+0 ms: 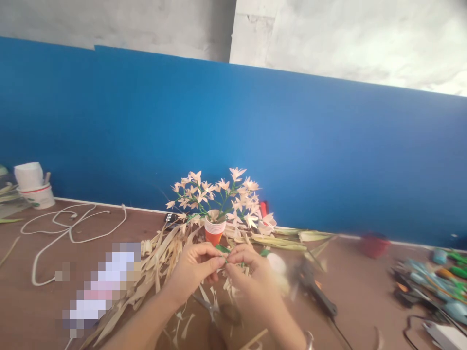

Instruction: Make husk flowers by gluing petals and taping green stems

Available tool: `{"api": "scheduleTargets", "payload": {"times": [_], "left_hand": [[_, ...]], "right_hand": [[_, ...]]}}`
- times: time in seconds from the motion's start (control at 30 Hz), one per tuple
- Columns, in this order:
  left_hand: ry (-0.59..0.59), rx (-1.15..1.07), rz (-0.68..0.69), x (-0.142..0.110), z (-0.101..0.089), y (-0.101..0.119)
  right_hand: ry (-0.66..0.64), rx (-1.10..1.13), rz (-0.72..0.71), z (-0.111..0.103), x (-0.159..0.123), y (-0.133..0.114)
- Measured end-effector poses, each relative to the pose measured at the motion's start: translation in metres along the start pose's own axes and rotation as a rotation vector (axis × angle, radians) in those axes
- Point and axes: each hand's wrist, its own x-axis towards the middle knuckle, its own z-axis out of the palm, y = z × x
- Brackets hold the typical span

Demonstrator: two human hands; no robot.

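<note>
My left hand [197, 266] and my right hand [253, 277] meet at the centre, thumbs and fingertips pinched together on a thin green strip [222, 249]. Fingers hide most of the strip. Just behind them stands an orange and white paper cup [214, 229] holding pale, star-shaped artificial flowers [200, 195] on green stems. Scissors [210, 306] lie under my wrists among pale scraps. Dry, husk-like strips [160, 257] spread left of the cup. Beside my right hand is a blurred white round thing [276, 263].
A dark glue gun [318, 292] with a cord lies to the right. Farther right are a red container [375, 244] and a pile of blue and green items [434, 282]. A white cable [69, 228] and stacked white tubs [38, 195] are left. A blue wall panel [146, 126] borders the table.
</note>
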Motion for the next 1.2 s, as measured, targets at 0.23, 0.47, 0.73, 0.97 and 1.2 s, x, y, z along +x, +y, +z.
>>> {"api": "scheduleTargets", "payload": {"times": [0.23,0.47,0.73,0.97,1.2], "left_hand": [[0.04,0.159,0.084,-0.001,-0.001,0.004],[0.078,-0.036,-0.034,-0.006,0.01,0.008],[0.071,0.019,-0.015,-0.006,0.009,0.008],[0.037,0.046,0.058,-0.002,0.007,0.007],[-0.017,-0.005,0.014,0.0,0.003,0.005]], "right_hand": [[0.135,-0.371,-0.237,0.001,-0.003,0.002],[0.168,-0.57,-0.325,0.001,-0.004,-0.009],[0.167,-0.563,-0.318,0.003,-0.003,-0.009],[0.166,-0.47,-0.286,0.003,-0.004,0.0],[-0.027,-0.059,-0.019,-0.004,0.001,0.002]]}}
